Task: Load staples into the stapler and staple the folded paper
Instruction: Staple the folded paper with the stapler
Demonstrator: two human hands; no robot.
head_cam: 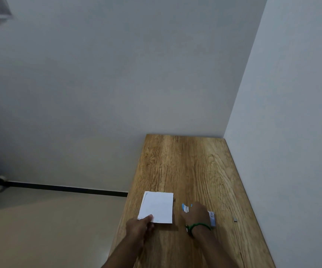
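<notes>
Wood-grain table [195,161], my landmark: folded paper [157,206] near its left edge, my left hand [140,227] pinching the paper's near corner. Just right of the paper, blue stapler [186,207] under my right hand [196,214], fingers curled around it. Staple strip [235,219] farther right.

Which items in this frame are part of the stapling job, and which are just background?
In the job:
folded paper, left hand on its near corner
blue stapler, under the right hand
small staple strip on the table

Just there:
green wristband
object by the floor trim
</notes>
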